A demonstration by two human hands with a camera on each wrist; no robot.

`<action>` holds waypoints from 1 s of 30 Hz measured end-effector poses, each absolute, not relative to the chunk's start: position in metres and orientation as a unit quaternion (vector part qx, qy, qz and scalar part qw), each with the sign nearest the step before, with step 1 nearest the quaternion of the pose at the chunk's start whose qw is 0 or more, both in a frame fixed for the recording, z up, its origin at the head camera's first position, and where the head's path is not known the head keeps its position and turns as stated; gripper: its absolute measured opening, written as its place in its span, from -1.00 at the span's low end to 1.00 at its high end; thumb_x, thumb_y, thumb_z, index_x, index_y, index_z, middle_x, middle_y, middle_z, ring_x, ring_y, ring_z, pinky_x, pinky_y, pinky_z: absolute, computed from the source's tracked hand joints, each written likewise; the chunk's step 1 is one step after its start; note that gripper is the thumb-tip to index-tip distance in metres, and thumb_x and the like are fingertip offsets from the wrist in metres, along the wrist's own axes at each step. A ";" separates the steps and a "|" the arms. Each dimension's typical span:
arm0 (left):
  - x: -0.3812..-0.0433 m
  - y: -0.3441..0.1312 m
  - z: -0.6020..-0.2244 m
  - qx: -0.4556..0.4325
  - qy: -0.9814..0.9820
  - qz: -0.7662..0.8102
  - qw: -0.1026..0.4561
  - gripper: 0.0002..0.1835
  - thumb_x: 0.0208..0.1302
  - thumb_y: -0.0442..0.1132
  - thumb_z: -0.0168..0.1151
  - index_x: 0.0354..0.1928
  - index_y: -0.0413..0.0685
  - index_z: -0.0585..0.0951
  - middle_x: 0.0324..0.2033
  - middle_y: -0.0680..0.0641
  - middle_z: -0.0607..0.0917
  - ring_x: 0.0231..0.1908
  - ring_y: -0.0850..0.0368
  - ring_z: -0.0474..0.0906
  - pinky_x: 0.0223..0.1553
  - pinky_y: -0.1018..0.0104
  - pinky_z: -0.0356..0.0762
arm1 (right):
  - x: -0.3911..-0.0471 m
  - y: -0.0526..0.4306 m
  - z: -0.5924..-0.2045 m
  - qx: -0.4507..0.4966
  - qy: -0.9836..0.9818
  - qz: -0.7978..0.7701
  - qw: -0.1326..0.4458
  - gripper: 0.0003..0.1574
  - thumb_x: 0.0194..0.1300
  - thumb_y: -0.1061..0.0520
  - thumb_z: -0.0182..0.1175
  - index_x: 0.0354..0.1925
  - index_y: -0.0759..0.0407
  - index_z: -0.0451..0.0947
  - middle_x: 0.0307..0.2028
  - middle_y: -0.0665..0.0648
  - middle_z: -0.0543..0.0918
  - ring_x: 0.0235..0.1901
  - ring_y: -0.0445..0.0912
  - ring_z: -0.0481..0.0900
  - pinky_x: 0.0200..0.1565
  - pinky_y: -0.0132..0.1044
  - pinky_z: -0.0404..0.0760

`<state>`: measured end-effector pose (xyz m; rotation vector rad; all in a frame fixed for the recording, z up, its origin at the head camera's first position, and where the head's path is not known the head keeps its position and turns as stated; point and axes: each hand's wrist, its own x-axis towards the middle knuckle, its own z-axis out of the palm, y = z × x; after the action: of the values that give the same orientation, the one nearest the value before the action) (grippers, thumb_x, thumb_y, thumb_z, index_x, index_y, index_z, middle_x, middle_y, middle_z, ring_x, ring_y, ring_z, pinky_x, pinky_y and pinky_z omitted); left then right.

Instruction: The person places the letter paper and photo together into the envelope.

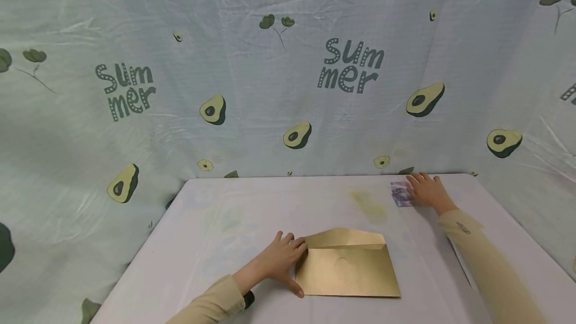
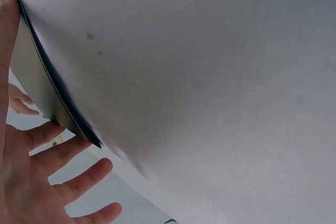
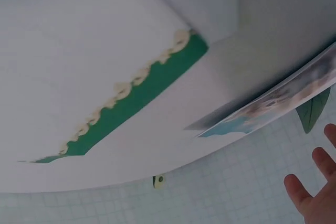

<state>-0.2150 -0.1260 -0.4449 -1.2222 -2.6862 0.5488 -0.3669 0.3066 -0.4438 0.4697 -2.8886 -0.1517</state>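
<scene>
A gold envelope [image 1: 348, 271] with its flap raised lies near the front middle of the table. My left hand [image 1: 281, 259] holds its left end, the thumb at the near corner and the fingertips at the far one. In the left wrist view the envelope [image 2: 39, 72] appears edge-on between thumb and fingers. At the back right, my right hand [image 1: 429, 194] reaches over the right side of a small purple printed picture [image 1: 400, 194], fingers spread and partly covering it. The right wrist view shows the fingers of my right hand [image 3: 320, 187] loosely extended beside a glossy printed sheet [image 3: 278, 98].
A white card with a green, scalloped cream border [image 3: 142, 87] lies near the right wrist. In the head view, a pale edge [image 1: 461, 264] shows beneath the right sleeve. The white table [image 1: 252, 204] meets a hanging avocado-print cloth [image 1: 252, 74] at the back and sides.
</scene>
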 end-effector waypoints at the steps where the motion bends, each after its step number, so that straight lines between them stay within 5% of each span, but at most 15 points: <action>1: -0.215 -0.126 -0.444 -0.403 -0.894 0.185 0.066 0.13 -0.42 0.69 -0.11 0.16 0.03 0.27 0.13 0.04 0.40 -0.03 0.11 0.34 -0.07 0.10 0.30 | -0.369 0.305 -0.443 0.153 -0.982 -0.049 0.101 -0.50 0.32 0.06 -0.13 0.11 0.36 0.32 0.08 0.36 0.40 0.08 0.26 0.29 -0.04 0.28 0.26; 16: -0.215 -0.125 -0.445 -0.393 -0.898 0.193 0.049 0.14 -0.42 0.69 -0.11 0.18 0.05 0.24 0.15 0.06 0.37 0.07 0.09 0.32 0.04 0.00 0.31 | -0.366 0.299 -0.443 0.099 -0.993 -0.069 0.010 -0.39 0.37 -0.06 -0.17 0.20 0.32 0.21 0.17 0.37 0.31 0.16 0.32 0.18 0.03 0.32 0.19; 30: -0.214 -0.125 -0.446 -0.403 -0.895 0.182 0.058 0.12 -0.43 0.68 -0.08 0.15 0.04 0.27 0.13 0.04 0.39 0.06 0.08 0.33 0.02 -0.01 0.32 | -0.360 0.301 -0.447 0.096 -0.993 -0.050 0.045 -0.30 0.28 -0.19 -0.07 0.13 0.34 0.28 0.03 0.41 0.39 0.06 0.31 0.25 -0.03 0.32 0.22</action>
<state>-0.2142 -0.1249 -0.4461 -1.2207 -2.7116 0.5528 -0.3604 0.3007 -0.4466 0.2924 -3.0334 -0.1533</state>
